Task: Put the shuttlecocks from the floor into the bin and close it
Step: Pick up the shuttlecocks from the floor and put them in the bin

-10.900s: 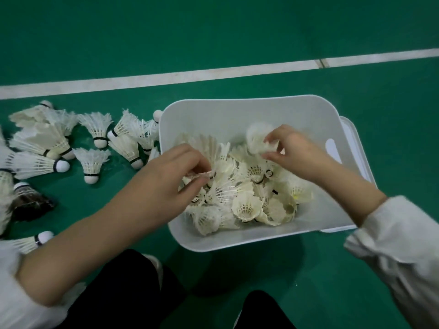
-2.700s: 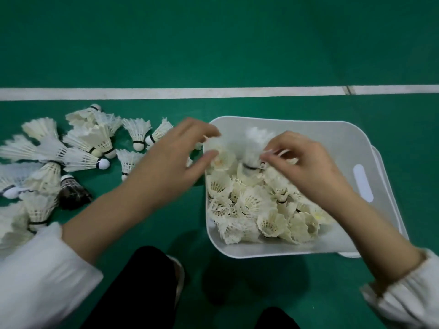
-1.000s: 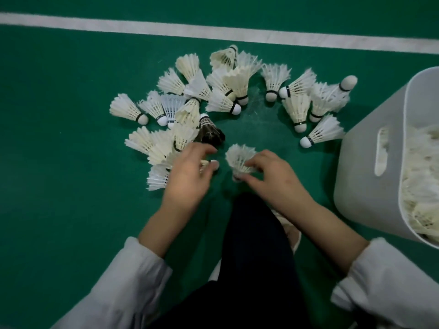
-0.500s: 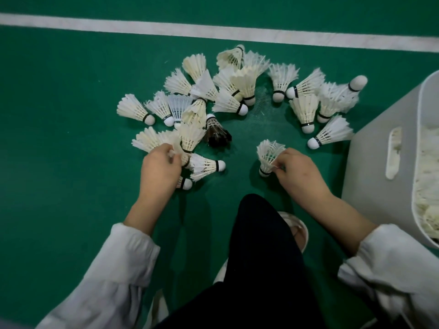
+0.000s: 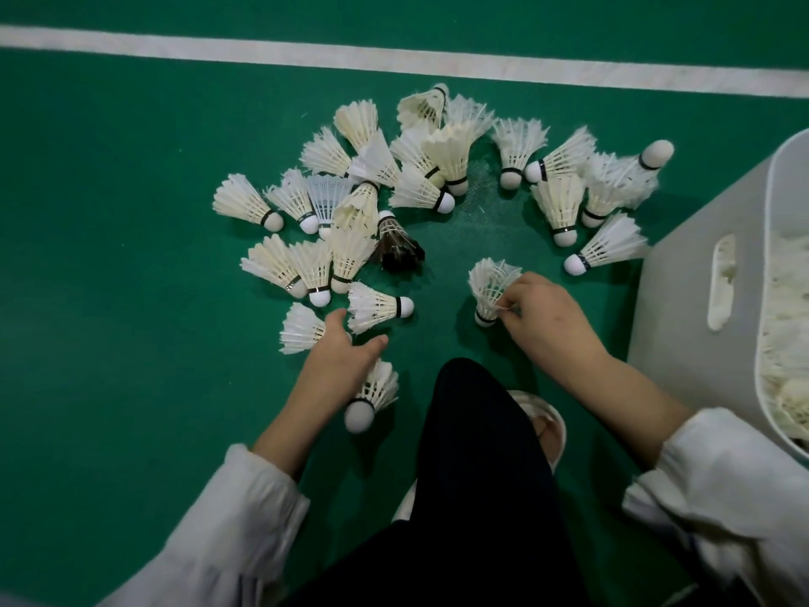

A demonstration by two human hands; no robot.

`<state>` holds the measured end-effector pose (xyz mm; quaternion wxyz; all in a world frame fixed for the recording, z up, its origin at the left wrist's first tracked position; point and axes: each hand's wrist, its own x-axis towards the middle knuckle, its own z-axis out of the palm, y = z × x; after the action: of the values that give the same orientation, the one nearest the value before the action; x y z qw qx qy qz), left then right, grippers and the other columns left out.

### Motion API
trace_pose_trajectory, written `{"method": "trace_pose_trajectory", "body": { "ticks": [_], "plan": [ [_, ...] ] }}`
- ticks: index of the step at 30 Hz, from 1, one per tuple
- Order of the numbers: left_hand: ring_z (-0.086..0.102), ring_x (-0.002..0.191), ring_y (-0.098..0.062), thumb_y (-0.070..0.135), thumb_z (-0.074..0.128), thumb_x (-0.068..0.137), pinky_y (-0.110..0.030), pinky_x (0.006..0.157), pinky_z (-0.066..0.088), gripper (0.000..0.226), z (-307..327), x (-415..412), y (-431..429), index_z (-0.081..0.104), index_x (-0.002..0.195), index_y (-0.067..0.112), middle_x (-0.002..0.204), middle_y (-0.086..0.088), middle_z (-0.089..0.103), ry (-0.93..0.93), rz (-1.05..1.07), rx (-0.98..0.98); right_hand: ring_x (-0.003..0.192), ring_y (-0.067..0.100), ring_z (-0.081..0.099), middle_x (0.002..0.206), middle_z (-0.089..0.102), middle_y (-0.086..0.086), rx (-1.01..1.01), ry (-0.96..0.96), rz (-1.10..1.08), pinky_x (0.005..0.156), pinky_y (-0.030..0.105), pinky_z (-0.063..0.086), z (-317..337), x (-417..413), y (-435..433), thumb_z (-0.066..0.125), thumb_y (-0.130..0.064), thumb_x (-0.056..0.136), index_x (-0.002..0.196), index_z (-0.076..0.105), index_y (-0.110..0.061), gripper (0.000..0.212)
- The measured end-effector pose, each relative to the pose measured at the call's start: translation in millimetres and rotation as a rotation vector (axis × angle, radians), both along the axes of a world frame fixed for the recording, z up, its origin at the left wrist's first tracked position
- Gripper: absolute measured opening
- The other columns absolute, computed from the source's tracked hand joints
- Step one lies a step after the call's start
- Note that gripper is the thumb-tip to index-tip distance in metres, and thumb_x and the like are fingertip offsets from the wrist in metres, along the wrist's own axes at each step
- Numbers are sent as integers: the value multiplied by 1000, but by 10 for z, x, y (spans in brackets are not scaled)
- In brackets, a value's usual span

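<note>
- Green floor (image 5: pixel 109 300), with a white line (image 5: pixel 394 59) across the top at 12 o'clock.
- Heap of white shuttlecocks (image 5: pixel 446 155) on the floor, spread from 10 to 2 o'clock above both hands, most corks pointing down toward 6 o'clock.
- Fallen shuttlecock (image 5: pixel 302 328) at the heap's 7 o'clock edge, lying on its side.
- Left hand (image 5: pixel 341 357) open, fingers straight, thumb spread wide, gripping nothing. Fingertips right at the fallen shuttlecock's feathers; touching or not, hard to tell.
- Loose shuttlecock (image 5: pixel 372 394) just beside the left wrist, at 5 o'clock of that hand, cork toward 7 o'clock.
- Dark shuttlecock (image 5: pixel 396 249) in the middle of the heap, at 1 o'clock of the left hand.
- Black trouser leg (image 5: pixel 481 453) at 6 o'clock, with a pale shoe (image 5: pixel 545 416) poking out beside it.
- Upright shuttlecock (image 5: pixel 492 284), feathers toward 12 o'clock, cork down low at the floor.
- Right hand (image 5: pixel 543 317) pinching the upright shuttlecock by its feathers, fingers curled.
- White bin (image 5: pixel 691 343) at 3 o'clock, open on top, with a long handle slot (image 5: pixel 722 282) in its near wall.
- Shuttlecocks inside (image 5: pixel 788 326) the bin, piled high.
</note>
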<state>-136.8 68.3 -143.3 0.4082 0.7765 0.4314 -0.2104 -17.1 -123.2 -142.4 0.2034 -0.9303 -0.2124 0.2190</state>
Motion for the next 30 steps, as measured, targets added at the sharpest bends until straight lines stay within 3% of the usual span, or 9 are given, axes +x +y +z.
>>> {"method": "trace_pose_trajectory", "body": {
  "ticks": [2,5,7,10,14,20,24,28,30],
  "plan": [
    [53,109,-22,35,61,85,-29,86,40,53,-65,31,-30,41,131,20,114,3,54,-41,50,-62,89,34,56,97,57,16,-3,-5,0,75,38,43,2,4,-3,53,-4,86,87,67,4,17],
    [57,78,-17,30,60,86,-27,68,37,6,-104,75,-53,59,87,24,81,8,62,-146,97,-57,90,33,56,98,57,15,-8,-14,3,75,38,43,-1,5,-6,52,-7,87,88,67,2,18],
    [52,63,-19,33,57,86,-29,59,36,21,-109,69,-64,56,70,20,68,1,62,-195,85,5,93,33,56,100,57,13,-27,-14,6,75,38,44,8,2,-17,52,-10,87,89,67,-1,18],
    [55,68,-22,40,52,88,-33,59,40,24,-23,85,-104,60,76,21,70,-1,62,-243,-121,190,95,31,55,101,58,11,-14,-20,9,75,37,44,77,9,-5,51,-12,87,91,67,-4,19],
    [56,92,-18,43,49,91,-29,65,42,24,204,244,-214,64,100,27,104,6,61,-268,-409,408,94,29,54,97,58,9,53,-87,90,74,35,42,391,165,-6,51,-15,88,91,66,-6,17],
    [60,80,-15,49,49,89,-32,61,49,25,700,689,-595,65,96,32,96,12,61,-505,-606,415,75,13,51,95,60,-1,59,-218,152,75,35,47,1465,658,-747,56,-25,85,90,66,-16,15],
    [62,76,-13,48,47,83,-26,54,46,24,1068,1048,-1022,66,88,34,91,14,63,-680,-733,425,70,1,59,90,61,-7,19,-198,-27,61,14,43,1944,662,-1487,55,-36,79,76,58,-32,6],
    [56,77,-8,47,51,84,-28,61,47,22,1383,1321,-1493,65,93,34,92,18,62,-795,-802,315,70,17,63,92,62,-6,-38,-188,-255,70,38,51,1890,528,-2139,58,-32,81,76,59,-30,6],
    [51,75,-4,48,53,85,-31,65,49,23,1504,1419,-1702,65,97,34,93,21,60,-834,-831,248,72,9,61,97,63,-3,-50,-145,-354,66,25,47,1758,434,-2382,60,-27,84,78,63,-24,7]
  ]
}}
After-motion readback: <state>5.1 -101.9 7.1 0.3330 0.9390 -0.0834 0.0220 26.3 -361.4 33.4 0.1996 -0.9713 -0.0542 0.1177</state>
